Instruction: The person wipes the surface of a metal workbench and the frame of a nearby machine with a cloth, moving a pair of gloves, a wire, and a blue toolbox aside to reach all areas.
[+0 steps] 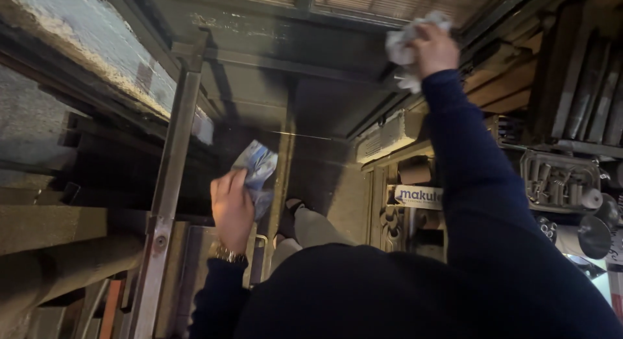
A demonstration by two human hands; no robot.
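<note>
Right hand (433, 48), upper right of frame, fingers clenched round a crumpled white rag (405, 43): soft, light, bunches anywhere. Left hand (232, 206), centre, pinches a blue packet (258, 171).

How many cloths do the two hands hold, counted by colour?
White crumpled cloth, in the right hand: 1
Blue patterned cloth, in the left hand: 1
Total: 2

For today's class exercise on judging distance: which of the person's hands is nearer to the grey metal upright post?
Left. The left hand, clutching a blue cloth, is just right of the post. The right hand, gripping a white rag, is raised far to the post's right.
</note>
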